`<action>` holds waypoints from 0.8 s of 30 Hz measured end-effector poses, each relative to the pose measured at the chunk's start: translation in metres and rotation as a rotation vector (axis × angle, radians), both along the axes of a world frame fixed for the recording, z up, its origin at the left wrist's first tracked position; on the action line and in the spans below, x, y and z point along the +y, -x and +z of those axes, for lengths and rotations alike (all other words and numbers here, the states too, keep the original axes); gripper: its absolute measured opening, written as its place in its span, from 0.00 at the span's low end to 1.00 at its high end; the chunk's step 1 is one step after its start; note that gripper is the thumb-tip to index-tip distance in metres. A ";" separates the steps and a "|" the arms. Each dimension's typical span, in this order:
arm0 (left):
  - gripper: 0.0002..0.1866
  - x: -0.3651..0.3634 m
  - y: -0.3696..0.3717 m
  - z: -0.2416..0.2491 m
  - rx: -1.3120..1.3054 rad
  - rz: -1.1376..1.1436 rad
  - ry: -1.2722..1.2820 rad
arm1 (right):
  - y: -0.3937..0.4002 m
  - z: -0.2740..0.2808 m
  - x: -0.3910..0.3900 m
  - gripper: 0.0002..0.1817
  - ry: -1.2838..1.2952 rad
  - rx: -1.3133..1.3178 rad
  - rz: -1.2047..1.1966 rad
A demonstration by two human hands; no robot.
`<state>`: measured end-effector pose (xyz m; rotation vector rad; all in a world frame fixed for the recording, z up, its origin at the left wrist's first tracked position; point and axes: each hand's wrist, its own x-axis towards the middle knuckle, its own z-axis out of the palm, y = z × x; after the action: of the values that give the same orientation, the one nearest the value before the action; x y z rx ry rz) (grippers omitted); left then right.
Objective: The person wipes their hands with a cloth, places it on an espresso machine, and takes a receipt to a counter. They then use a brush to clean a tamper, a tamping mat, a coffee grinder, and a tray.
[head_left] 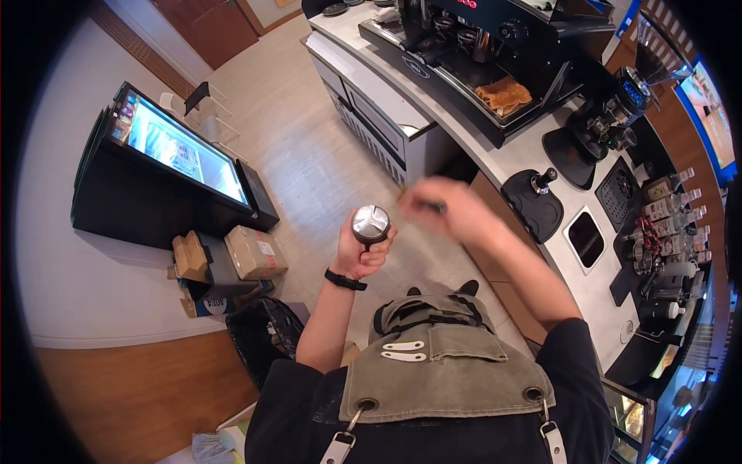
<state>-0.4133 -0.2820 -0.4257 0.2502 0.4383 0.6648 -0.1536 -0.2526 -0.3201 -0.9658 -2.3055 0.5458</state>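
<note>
My left hand (362,254) is raised in front of my chest and grips a black handle topped by a round silver metal head, a portafilter or tamper-like tool (371,223). My right hand (447,209) is just to the right of it, blurred by motion, fingers curled around a small dark object I cannot identify. A black band sits on my left wrist. A grey-green apron (440,363) covers my chest.
A white counter (502,158) curves along the right, carrying a black espresso machine (495,46), an orange cloth (504,94), a grinder (618,108), a tamping mat with a tamper (535,197), and several bottles (668,213). At left stand a display freezer (178,155), cardboard boxes (255,251) and a black bin (263,332).
</note>
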 end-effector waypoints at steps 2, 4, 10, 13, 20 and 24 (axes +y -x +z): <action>0.42 -0.002 0.005 -0.001 -0.002 -0.096 -0.042 | -0.016 -0.025 0.029 0.07 0.077 -0.023 -0.289; 0.42 0.002 0.005 0.002 0.001 -0.165 -0.061 | 0.004 0.007 0.003 0.05 0.175 0.335 0.003; 0.42 0.001 -0.007 0.011 0.228 -0.131 -0.088 | 0.006 0.014 0.022 0.07 -0.012 -0.057 -0.315; 0.42 0.000 -0.014 0.008 0.257 -0.115 -0.104 | 0.022 0.038 -0.012 0.06 0.240 0.379 0.249; 0.39 -0.003 -0.021 -0.008 0.222 -0.093 -0.112 | 0.012 0.028 -0.022 0.06 0.307 0.265 0.003; 0.39 -0.004 -0.025 0.005 0.305 -0.108 -0.104 | -0.013 -0.019 -0.006 0.10 -0.022 0.122 -0.323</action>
<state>-0.3886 -0.2864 -0.4207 0.4739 0.6775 0.5449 -0.1403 -0.2589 -0.3393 -1.2286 -1.9908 0.4298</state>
